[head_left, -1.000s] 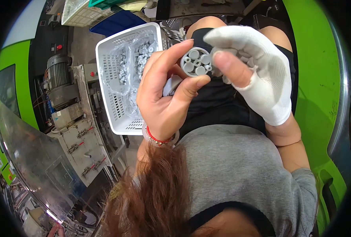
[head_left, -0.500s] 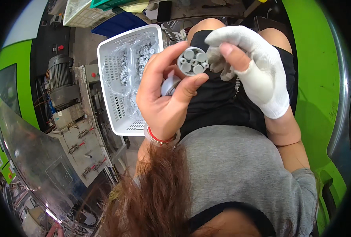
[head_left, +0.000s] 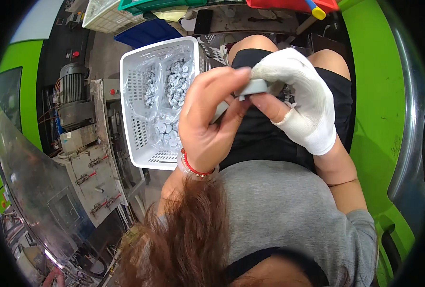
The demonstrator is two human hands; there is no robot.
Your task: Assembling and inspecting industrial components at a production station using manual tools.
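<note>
Above my lap, a round grey plastic cap (head_left: 255, 87) is seen nearly edge-on, pinched between my two hands. My bare left hand (head_left: 206, 114) grips its left side with thumb and fingertips. A second grey piece (head_left: 220, 110) sits partly hidden in the left palm. On the cap's right side, my right hand (head_left: 308, 98), in a white knitted glove with the thumb tip bare, closes with its thumb below and fingers above. The cap's inner face is turned out of sight.
A white perforated basket (head_left: 128, 110), lined with clear plastic and holding many small grey parts (head_left: 176, 86), stands left of my legs. Beyond it are a blue crate (head_left: 148, 33), a green tray (head_left: 162, 6) and a black phone (head_left: 203, 21). Green machine panels (head_left: 375, 95) rise at the right.
The grey cap has turned from showing its inner face to nearly edge-on. My right hand has moved onto it, its thumb now against the cap. The whole view has shifted slightly.
</note>
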